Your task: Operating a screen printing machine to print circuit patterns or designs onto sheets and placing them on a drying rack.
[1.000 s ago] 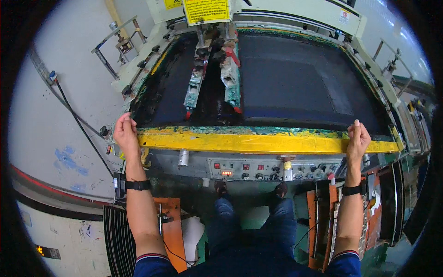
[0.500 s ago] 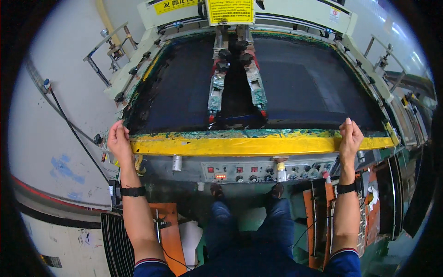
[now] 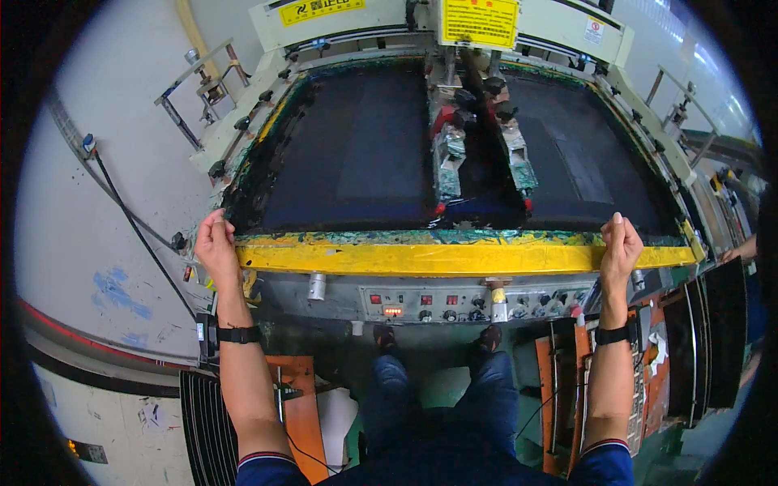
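Observation:
My left hand (image 3: 216,247) is closed, thumb against curled fingers, at the left front corner of a screen printing frame with a yellow front bar (image 3: 454,259). At the right end of that bar my right hand (image 3: 621,249) is closed the same way. Whatever either hand pinches, if anything, is too small or hidden to tell. Inside the frame lies a dark mesh screen (image 3: 356,138), its edges smeared with green. A squeegee carriage (image 3: 450,158) with two ink-stained arms stands right of the middle, dark ink (image 3: 482,194) between the arms.
Below the bar runs a control panel (image 3: 454,301) with red switches, knobs and a lit display. Orange boards (image 3: 293,401) lean at lower left, dark-edged panels (image 3: 697,348) at lower right. Another person's hand (image 3: 741,249) shows at the right edge. A black cable (image 3: 130,215) hangs at left.
The squeegee carriage has moved to the right across the screen. Another person's hand has come into view at the right edge. My hands keep nearly the same pose and place.

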Demonstrator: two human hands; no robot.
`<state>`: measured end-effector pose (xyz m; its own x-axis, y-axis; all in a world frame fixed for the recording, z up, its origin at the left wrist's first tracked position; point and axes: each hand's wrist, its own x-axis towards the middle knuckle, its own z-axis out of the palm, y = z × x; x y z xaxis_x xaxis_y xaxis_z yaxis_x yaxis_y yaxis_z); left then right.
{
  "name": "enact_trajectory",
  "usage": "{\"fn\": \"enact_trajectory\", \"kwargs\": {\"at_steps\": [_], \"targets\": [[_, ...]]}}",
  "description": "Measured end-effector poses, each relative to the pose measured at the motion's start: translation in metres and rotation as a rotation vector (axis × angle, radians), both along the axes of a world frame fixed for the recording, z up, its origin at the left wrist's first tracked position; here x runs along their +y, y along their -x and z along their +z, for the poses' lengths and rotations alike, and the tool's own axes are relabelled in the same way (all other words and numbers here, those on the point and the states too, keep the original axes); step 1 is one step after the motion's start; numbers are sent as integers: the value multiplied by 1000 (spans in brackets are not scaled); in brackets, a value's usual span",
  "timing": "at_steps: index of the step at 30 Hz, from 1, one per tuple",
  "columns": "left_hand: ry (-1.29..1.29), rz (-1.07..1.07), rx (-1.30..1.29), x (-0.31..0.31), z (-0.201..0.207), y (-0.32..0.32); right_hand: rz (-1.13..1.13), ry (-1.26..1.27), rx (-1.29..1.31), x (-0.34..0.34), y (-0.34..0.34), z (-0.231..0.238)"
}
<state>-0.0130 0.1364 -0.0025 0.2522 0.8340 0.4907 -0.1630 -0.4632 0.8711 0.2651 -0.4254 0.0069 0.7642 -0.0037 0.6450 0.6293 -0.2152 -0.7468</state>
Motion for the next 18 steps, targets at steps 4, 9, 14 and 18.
{"fn": "enact_trajectory", "kwargs": {"at_steps": [4, 9, 14, 18], "targets": [[-6, -2, 3, 0, 0, 0, 1, 9, -15, 1, 1, -1], [1, 1, 10, 1, 0, 0, 12, 0, -16, 2, 2, 0], [-7, 22, 46, 2, 1, -1, 64, 80, -93, 4, 21, -2], [-30, 20, 59, 4, 0, 0, 129, 153, -184, 22, 43, -13]]}}
